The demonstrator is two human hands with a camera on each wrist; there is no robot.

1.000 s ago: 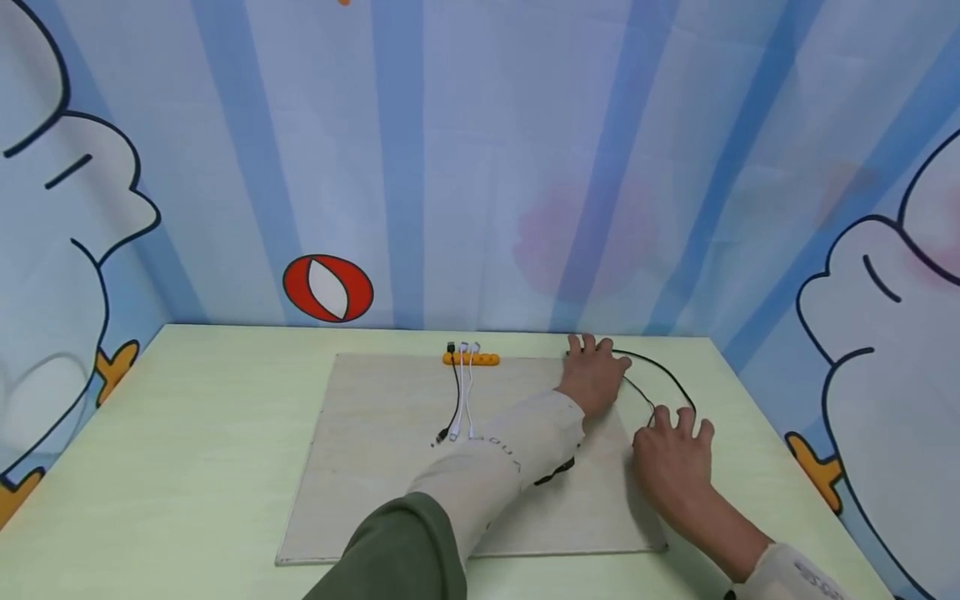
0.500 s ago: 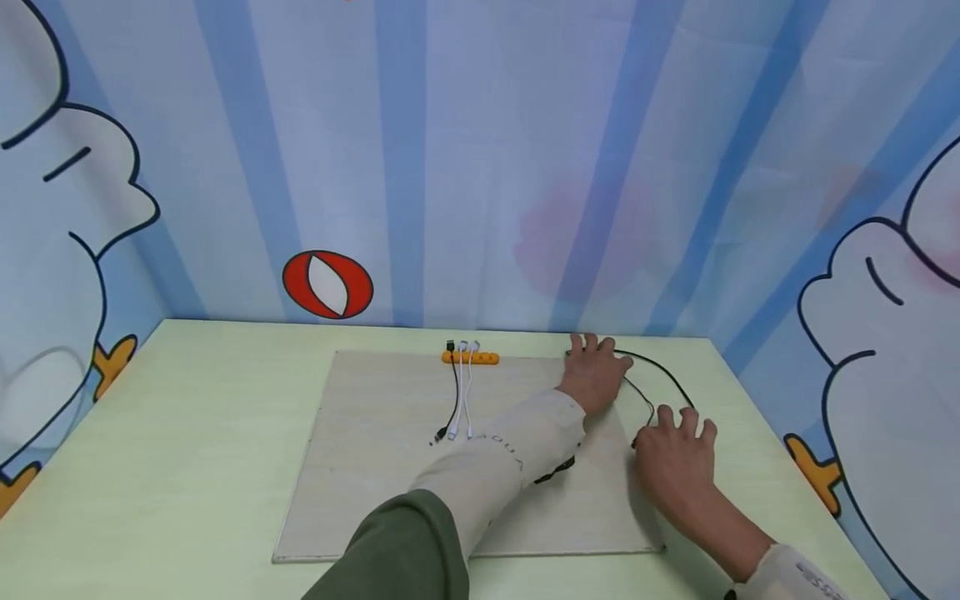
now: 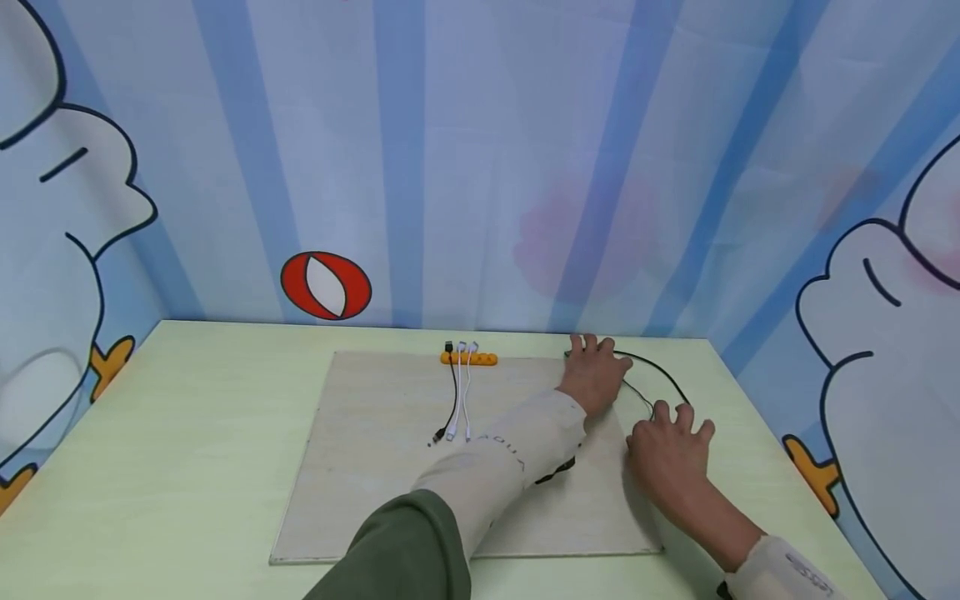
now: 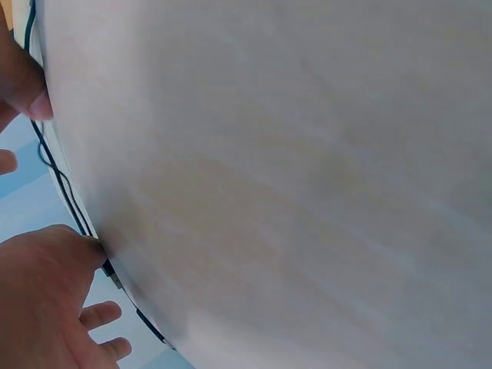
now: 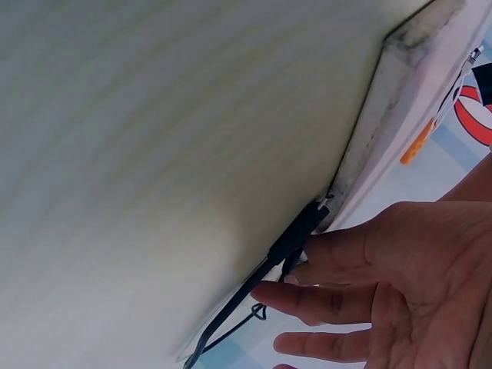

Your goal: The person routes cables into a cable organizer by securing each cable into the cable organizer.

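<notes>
A black cable (image 3: 656, 367) arcs over the pale table between both hands. At the board's far right corner, my left hand (image 3: 592, 377) holds one end of it; the left wrist view shows the thumb beside a dark connector (image 4: 114, 275). My right hand (image 3: 671, 454), nearer me beside the board's right edge, pinches the cable at its other end, where the right wrist view shows a thick black plug (image 5: 296, 229). A thin, bent black strand (image 5: 260, 310) hangs beside it. The fingertip contacts are partly hidden in the head view.
A whitish board (image 3: 390, 483) lies on the table (image 3: 172, 467). At its far edge sits an orange cable holder (image 3: 487, 359) with a short black cable (image 3: 454, 396) and two white cables (image 3: 466, 396) in it. A striped curtain (image 3: 480, 167) hangs behind.
My right hand has shifted slightly left and away from me, and the dark plug end that showed at its left side is now hidden. My left hand stays in place.
</notes>
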